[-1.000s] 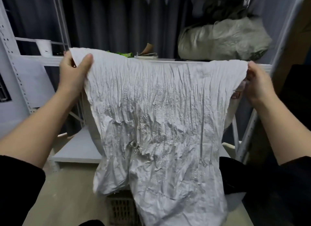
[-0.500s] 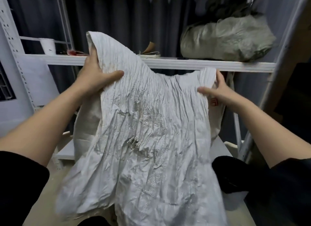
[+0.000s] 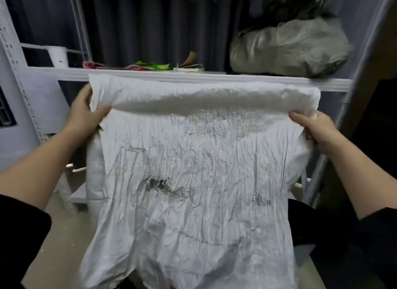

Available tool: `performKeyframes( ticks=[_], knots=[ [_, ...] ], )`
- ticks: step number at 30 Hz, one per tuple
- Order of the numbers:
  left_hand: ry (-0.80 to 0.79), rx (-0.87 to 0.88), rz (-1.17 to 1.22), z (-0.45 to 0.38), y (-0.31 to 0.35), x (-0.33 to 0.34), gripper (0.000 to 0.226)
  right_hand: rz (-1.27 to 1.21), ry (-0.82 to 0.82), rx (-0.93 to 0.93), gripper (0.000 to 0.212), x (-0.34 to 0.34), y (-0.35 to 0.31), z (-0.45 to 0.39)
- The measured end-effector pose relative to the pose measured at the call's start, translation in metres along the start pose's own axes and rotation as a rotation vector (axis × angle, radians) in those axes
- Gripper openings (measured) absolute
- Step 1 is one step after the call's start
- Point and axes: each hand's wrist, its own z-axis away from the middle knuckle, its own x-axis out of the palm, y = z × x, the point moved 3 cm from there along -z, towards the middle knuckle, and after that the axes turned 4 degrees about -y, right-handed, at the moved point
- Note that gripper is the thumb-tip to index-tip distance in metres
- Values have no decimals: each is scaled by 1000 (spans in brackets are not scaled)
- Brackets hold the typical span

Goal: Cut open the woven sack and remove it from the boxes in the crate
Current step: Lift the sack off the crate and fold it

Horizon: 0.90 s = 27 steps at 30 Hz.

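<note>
Room: I'm looking at a storage corner with a pale floor (image 3: 53,235) nearest me, a grey metal rack behind it, and a dark curtain (image 3: 154,26) at the very back.

Woven sack: the woven sack (image 3: 193,181) hangs in front of me, crumpled and limp, filling the middle of my view. Its top edge is folded over into a soft roll stretched between my hands, level with the rack's shelf edge (image 3: 64,73).

Crate and boxes: I can't see either; the hanging sack covers whatever sits under it, so I judge the sack is off them but can't confirm it.

Left hand: my left hand (image 3: 86,116) pinches the sack's top left corner, thumb lying over the front of the fabric and the other digits hidden behind.

Right hand: my right hand (image 3: 313,127) grips the top right corner the same way, thumb on the near face.

Risk, trailing hem: the lower edge droops out of frame near my legs; I judge it could snag on the hidden crate or drag something along if I swing it aside blind.

Risk, slip: the weave looks slick and I hold only two corners, so one could slide free and the sack would collapse back down.

Risk, shelf clutter: far behind the fold sit a white cup (image 3: 57,56), green and red wrappers (image 3: 150,65) and a bulging grey bag (image 3: 290,45); lifting the sack higher or further could sweep the small items off.
</note>
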Motion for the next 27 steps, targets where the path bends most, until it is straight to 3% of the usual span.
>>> performKeyframes(
  ticks=[3, 8, 11, 13, 16, 18, 20, 22, 24, 27],
  knots=[
    [-24, 12, -37, -7, -10, 7, 59, -31, 77, -18, 17, -9, 9, 3],
    [-2, -19, -214, 1, -7, 32, 60, 131, 72, -21, 66, -10, 9, 5],
    [-54, -41, -481, 7, -9, 40, 58, 141, -11, 34, 49, -14, 10, 4],
    [-46, -37, -509, 10, -11, 41, 59, 129, -19, 76, 37, -19, 12, 7],
    [29, -72, -270, 13, -6, 44, 59, 134, 20, 120, 32, -28, 18, 8],
    [22, -197, -81, 7, -2, 49, 65, 144, 32, 126, 31, -29, 20, 7],
    [-114, -448, 113, -1, 1, 57, 55, 202, 77, 107, 30, -26, 20, 1],
    [-301, -666, 191, -3, 9, 72, 26, 301, 163, 68, 27, -16, 15, -5],
    [-248, -655, 183, -10, 20, 90, 20, 381, 267, 38, 23, -1, 7, -15],
    [-42, -409, 35, -24, 52, 119, 32, 521, 291, 20, 29, 38, -17, -25]
  ],
)
